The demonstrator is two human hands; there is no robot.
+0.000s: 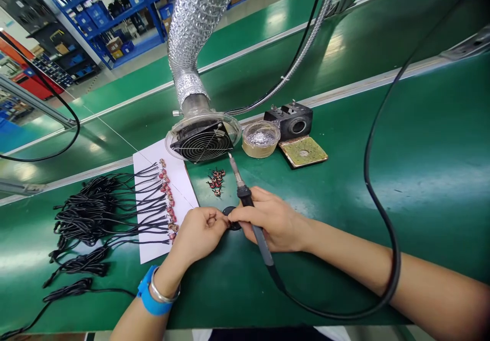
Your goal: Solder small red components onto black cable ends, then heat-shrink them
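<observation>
My right hand (277, 221) is wrapped round a soldering iron (261, 246), whose tip points up and away towards the fume extractor (204, 144). Thumb and fingertips of my left hand (202, 231) are pinched together at a small round black disc (232, 219); what sits between them is too small and covered to name. The fingers of both hands meet over this disc. Just beyond lies a little pile of small components with red and black leads (217, 180). On white paper (147, 246) at the left, black cables (90, 211) end at a row of small reddish-copper parts (167, 193).
A round tub of silvery material (261, 139) stands behind my hands, beside a black iron holder (294, 121) with a yellow-green sponge tray (304, 151). The iron's cord (368, 152) loops over my right forearm. A foil duct (199, 29) hangs above the green bench (432, 188).
</observation>
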